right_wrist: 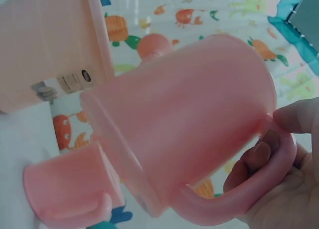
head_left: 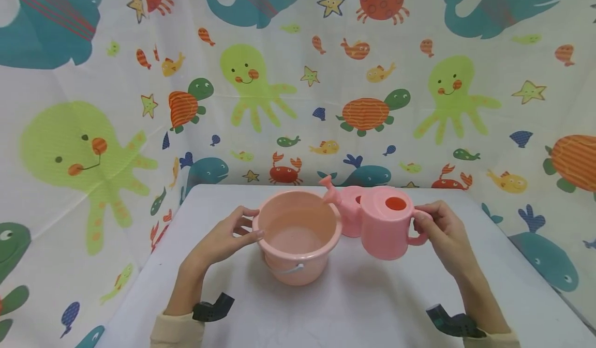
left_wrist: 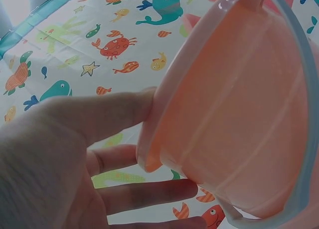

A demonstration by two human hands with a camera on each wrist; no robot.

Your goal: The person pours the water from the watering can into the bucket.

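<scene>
My left hand [head_left: 233,234] pinches the rim of a light pink bucket [head_left: 298,265] between thumb and fingers. In the left wrist view the thumb lies against the rim [left_wrist: 158,104], and the other fingers reach along the outside. The bucket has a pale handle [left_wrist: 305,184] hanging down its side. With my right hand [head_left: 447,234] I grip the handle of a pink watering can [head_left: 384,234], which is held above the table. Its spout points left, over the bucket's rim. Behind it stands a second pink vessel [right_wrist: 70,186] with a handle, partly hidden in the head view.
Everything is over a white table [head_left: 223,312]. A curtain [head_left: 298,79] printed with sea animals hangs behind the table and along its sides. A printed label [right_wrist: 62,84] shows on the bucket's wall. Each wrist wears a dark camera strap [head_left: 213,309].
</scene>
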